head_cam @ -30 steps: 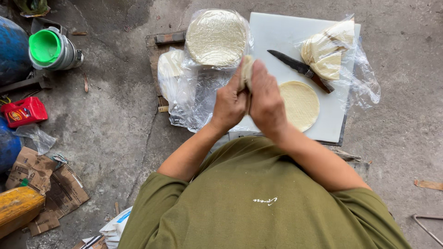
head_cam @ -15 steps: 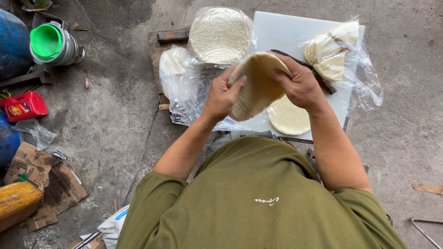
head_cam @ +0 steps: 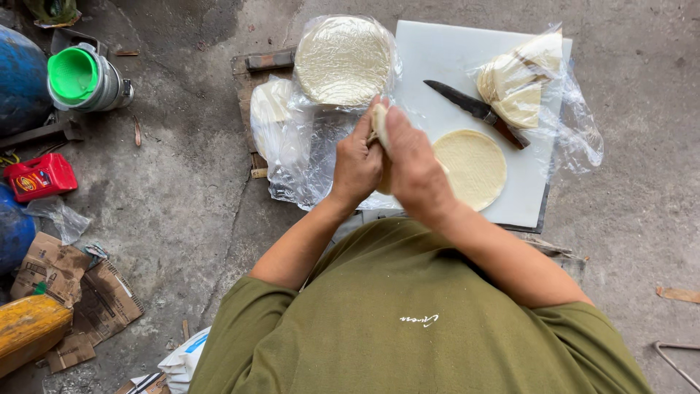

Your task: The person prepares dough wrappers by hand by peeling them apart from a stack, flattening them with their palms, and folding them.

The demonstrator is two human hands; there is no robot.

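A thin, pale cream round wrapper [head_cam: 379,120], folded or rolled up, is pinched upright between the left hand [head_cam: 357,160] and the right hand [head_cam: 412,164], with only its top edge showing above the fingers. It is held above the near left part of the white cutting board [head_cam: 452,58], just left of a flat round wrapper [head_cam: 474,168] lying on the board, same colour and finely textured.
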